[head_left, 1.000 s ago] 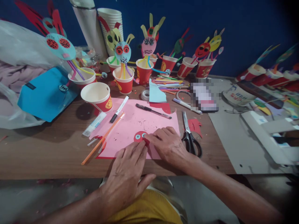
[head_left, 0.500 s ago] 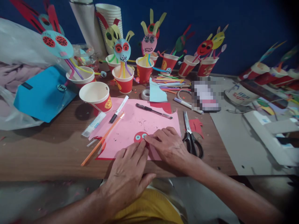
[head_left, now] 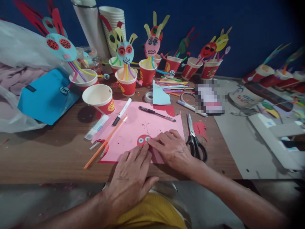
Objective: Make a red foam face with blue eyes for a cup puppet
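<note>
Red paper face on pink sheet, under both hands' fingertips. Left hand flat, fingers together; right hand curled, pinch can't be told. Uneven pressure could skew the pale-blue eyes or crease the paper face.

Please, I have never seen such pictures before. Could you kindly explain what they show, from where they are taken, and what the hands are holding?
There is no machine here: the work is done by a person's two bare hands. The view comes from one camera worn on the head, looking forward and down.

The left hand lies nearly flat, and the right hand reaches in from the other side. Their fingertips meet at a red paper disc with two pale eyes; whether they pinch it is unclear.

Under the disc is pink paper on a brown table. Around lie scissors, a black pen, a marker and an orange straw. Behind stand paper cups, several with paper faces.
</note>
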The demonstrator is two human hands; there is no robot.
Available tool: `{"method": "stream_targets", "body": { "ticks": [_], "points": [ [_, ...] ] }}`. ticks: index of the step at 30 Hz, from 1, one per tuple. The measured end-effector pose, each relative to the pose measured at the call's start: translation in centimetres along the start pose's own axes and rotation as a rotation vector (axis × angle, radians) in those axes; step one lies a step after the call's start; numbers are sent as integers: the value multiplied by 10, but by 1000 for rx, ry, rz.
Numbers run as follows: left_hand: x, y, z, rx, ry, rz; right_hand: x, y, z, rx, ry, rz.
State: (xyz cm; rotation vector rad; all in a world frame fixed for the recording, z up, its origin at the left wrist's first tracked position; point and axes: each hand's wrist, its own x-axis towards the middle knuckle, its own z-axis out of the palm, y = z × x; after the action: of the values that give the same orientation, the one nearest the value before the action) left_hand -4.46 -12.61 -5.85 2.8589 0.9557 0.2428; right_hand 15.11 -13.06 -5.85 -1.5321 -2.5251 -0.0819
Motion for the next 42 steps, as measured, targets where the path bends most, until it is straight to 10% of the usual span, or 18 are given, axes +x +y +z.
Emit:
{"method": "stream_targets", "body": {
  "ticks": [33, 42],
  "points": [
    [-6, -1, 6, 24, 73, 8, -5, -2, -2, 50, 42, 31],
    [-13, -3, 19, 78, 197, 26, 12, 45, -23, 17, 182, 227]
  ]
}}
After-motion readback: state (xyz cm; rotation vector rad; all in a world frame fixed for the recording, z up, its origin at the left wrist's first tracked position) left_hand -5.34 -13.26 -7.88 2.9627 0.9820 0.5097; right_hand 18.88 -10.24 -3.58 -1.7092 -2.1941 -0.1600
